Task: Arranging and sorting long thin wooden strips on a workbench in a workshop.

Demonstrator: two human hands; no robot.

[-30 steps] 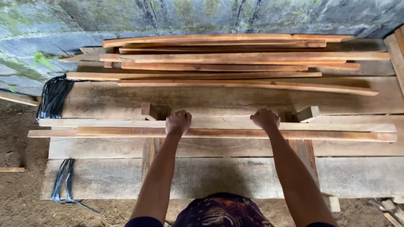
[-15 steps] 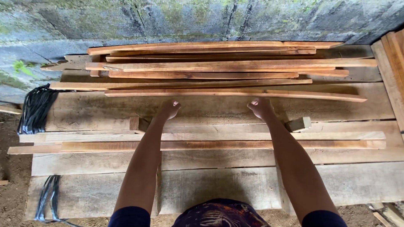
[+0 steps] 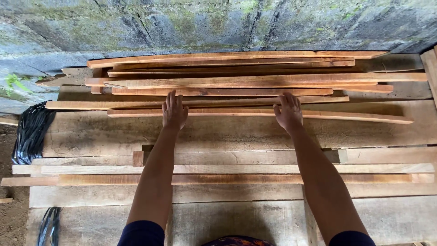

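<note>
Seen from above: two bare forearms stretched forward over a workbench (image 3: 255,132) of wide grey planks. Left hand (image 3: 175,110) flat, palm down, fingers straight and slightly spread, laid across the nearest reddish wood strip (image 3: 346,116) of a loose stack, fingertips reaching the strip behind it (image 3: 114,104). Right hand (image 3: 289,110) likewise flat and open, fingers extended, pressed on the same nearest strip further to the right. Neither hand curled around anything; only resting on the wood.

Stack of long thin reddish strips (image 3: 255,81) against the far edge of the bench, roughly eight strips, exact count unclear where they overlap, lying lengthwise left to right and slightly fanned. Nearer the body, under both forearms, two more long strips side by side: one pale (image 3: 236,169), one reddish (image 3: 236,179). Two small wooden blocks on the bench, one left (image 3: 138,158), one right (image 3: 342,156), of the arms. Two bundles of black strapping at the left edge, one upper (image 3: 30,132), one lower (image 3: 48,224). Mossy grey stone wall (image 3: 218,23) behind the bench.
</note>
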